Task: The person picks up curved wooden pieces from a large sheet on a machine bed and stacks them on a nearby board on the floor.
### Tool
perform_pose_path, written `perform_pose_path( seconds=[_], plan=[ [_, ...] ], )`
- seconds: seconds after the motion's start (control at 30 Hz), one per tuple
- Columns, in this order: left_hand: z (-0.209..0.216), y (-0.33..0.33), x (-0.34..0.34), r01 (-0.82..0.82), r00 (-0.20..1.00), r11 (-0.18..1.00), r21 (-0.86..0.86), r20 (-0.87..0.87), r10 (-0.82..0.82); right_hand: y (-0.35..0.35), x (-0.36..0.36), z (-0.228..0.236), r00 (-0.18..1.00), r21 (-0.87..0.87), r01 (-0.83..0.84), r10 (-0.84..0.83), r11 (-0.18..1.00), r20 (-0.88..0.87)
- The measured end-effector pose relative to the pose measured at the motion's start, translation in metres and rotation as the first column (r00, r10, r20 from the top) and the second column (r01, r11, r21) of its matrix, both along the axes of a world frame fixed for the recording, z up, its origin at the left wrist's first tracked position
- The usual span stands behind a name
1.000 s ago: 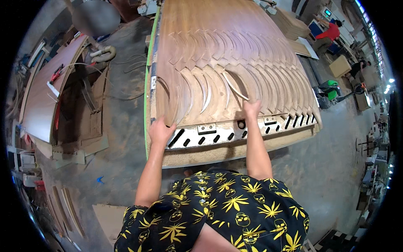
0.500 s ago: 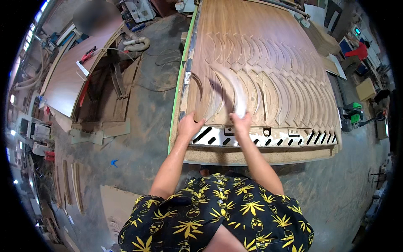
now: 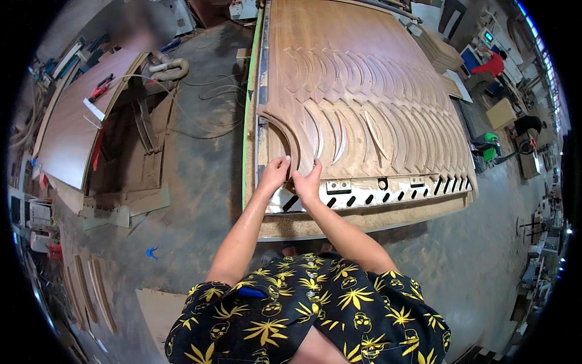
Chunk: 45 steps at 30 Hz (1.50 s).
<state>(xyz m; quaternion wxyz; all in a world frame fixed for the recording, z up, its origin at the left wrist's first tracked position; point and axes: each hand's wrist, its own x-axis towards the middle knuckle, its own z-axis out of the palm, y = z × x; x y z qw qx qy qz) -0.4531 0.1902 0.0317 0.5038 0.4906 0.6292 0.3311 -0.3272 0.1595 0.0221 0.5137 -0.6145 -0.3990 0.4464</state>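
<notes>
The fingers of the left hand [image 3: 276, 171] curl together over the near end of a curved wooden strip [image 3: 286, 134], thumb below, pinching it at the sheet's lower left corner. The right hand [image 3: 307, 180] sits just beside it, touching or nearly touching the left; its fingers are bunched and bent, tips pressed onto the same end of the strip, though whether they close around it or only push on it cannot be told. Both wrists are cocked slightly upward, and both forearms run from the lower edge toward the hands, converging so the arms form a narrow wedge, elbows out at the patterned shirt [image 3: 315, 315].

The strip arcs away from the hands and bends left toward the sheet's edge, its near end lifted a little above the neighbouring pieces. It belongs to a large brown wood panel [image 3: 364, 73] cut into rows of similar curved blades, lying flat on a big machine bed [image 3: 364, 209]. A pale slotted board [image 3: 388, 194] shows along the near edge, just right of the hands. To the left, across the dusty floor [image 3: 200, 182], offcuts lie beside another brown board [image 3: 66, 133].
</notes>
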Motion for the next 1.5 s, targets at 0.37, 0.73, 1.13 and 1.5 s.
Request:
perform_pose_path(
  seconds=[0.37,0.73,1.13,1.5],
  plan=[
    [-0.019,0.040,0.020,-0.061,0.988,0.998,0.008,0.144,0.060,-0.014,-0.003,0.012,0.871,-0.118,-0.006,0.064,0.993,0.488],
    [-0.012,0.043,0.014,0.002,0.955,1.000,-0.025,0.295,0.005,0.005,0.038,0.003,0.962,-0.042,0.017,-0.005,0.999,0.272],
    [0.082,-0.015,0.110,0.181,0.771,0.880,0.439,-0.619,0.150,-0.023,0.305,0.016,0.816,-0.042,0.299,-0.232,0.953,0.529],
    [0.038,0.001,0.365,0.622,0.587,0.653,0.431,-0.809,-0.025,0.028,0.389,-0.011,0.538,0.043,0.311,-0.213,0.949,0.815]
  ],
)
